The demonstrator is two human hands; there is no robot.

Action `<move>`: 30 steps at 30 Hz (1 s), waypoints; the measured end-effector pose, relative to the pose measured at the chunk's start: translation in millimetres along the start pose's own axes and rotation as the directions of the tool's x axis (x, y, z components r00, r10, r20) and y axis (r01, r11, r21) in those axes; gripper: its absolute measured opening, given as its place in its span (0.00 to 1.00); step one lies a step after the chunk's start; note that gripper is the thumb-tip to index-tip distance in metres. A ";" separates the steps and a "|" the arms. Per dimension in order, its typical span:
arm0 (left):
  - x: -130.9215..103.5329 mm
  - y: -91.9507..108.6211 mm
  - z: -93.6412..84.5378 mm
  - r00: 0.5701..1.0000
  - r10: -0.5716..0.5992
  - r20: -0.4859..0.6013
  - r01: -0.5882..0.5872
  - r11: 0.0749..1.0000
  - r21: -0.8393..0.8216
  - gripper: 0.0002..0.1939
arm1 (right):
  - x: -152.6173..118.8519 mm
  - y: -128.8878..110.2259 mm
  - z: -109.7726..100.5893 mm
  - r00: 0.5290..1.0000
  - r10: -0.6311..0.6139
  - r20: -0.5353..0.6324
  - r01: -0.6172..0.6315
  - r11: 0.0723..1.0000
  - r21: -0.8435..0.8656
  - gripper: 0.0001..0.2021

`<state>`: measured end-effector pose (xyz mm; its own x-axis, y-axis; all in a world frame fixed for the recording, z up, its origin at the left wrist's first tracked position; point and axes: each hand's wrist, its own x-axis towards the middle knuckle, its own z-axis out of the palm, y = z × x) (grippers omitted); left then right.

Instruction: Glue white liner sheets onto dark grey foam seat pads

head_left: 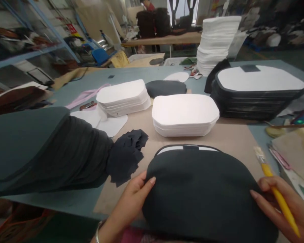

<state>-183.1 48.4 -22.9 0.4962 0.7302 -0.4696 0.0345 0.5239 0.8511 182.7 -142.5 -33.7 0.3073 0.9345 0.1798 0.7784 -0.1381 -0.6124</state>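
My left hand (134, 194) pinches the left edge of a dark, rounded fabric panel (205, 192), thumb on top. Across from it, my right hand (292, 194) holds a yellow-handled brush (268, 170), bristles pointing up and away. Its thumb and fingers also rest at the panel's right edge. Behind the panel's far edge shows a white piece (169, 149) with a small dark strip (191, 147) on it; the rest of it is covered. To the left lie a fanned pile of small dark patches (126, 155) and a large stack of dark panels (73, 152).
Two stacks of white boards, one in the middle (184, 111) and one farther left (124, 96), sit on brown cardboard (234, 138). At the right stands a stack of dark-edged pieces (258, 101). A tall white stack (216, 44) rises behind. A person (148, 5) is at the back.
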 end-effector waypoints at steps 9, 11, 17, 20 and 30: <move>42.2 -16.0 -26.2 0.954 0.252 -0.161 -0.041 0.643 0.765 0.22 | 11.4 20.8 45.0 0.988 0.133 0.073 -0.128 0.989 -0.072 0.09; 42.9 -17.8 -28.0 0.951 0.254 -0.177 -0.005 0.584 0.812 0.21 | 8.5 24.7 45.3 0.987 0.142 0.074 -0.135 0.986 -0.098 0.09; 49.5 -9.8 -22.4 0.951 0.226 -0.209 0.051 0.554 0.831 0.21 | 8.2 21.1 40.1 0.991 0.129 0.044 -0.121 0.982 -0.148 0.08; 52.7 -10.2 -22.1 0.951 0.223 -0.212 0.054 0.559 0.828 0.21 | 9.2 19.8 40.4 0.991 0.132 0.039 -0.124 0.980 -0.159 0.08; 54.9 -14.3 -28.0 0.949 0.240 -0.202 0.052 0.513 0.857 0.22 | 8.2 8.2 40.8 0.976 0.215 0.027 -0.206 0.959 -0.196 0.13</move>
<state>-180.7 93.3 -67.4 0.3042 0.9077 -0.2890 0.7869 -0.0684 0.6133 169.3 -122.6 -68.7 0.4524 0.8915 0.0230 0.7906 -0.3890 -0.4729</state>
